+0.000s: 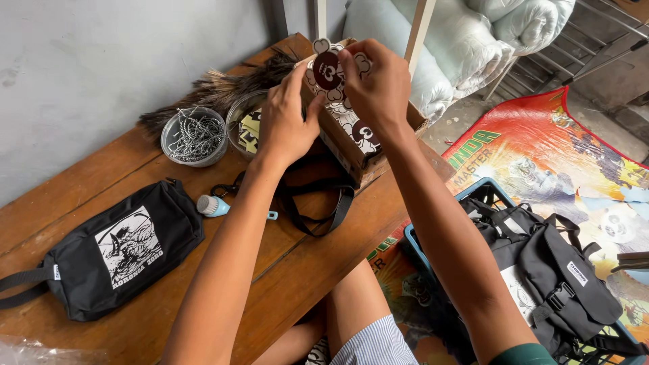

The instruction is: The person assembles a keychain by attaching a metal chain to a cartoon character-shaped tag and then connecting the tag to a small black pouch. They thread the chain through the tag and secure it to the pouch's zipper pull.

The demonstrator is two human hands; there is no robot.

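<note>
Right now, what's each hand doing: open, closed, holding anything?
Left hand: fingers pinch the left edge of the round dark red tag over the cardboard box.
Right hand: closed on the same tag from above.

It looked like a small home workshop for packing bags; a worn wooden counter (pixel 318 270) stood against a bare grey wall (pixel 101 61); on it lay a black printed pouch (pixel 115 250), a bowl of ball chains (pixel 195 137) and a cardboard box of tags (pixel 351 135); a blue crate (pixel 433 263) of black bags (pixel 561 284) sat on a cartoon-printed floor mat (pixel 541 155); quilts (pixel 466 40) were piled behind.
</note>
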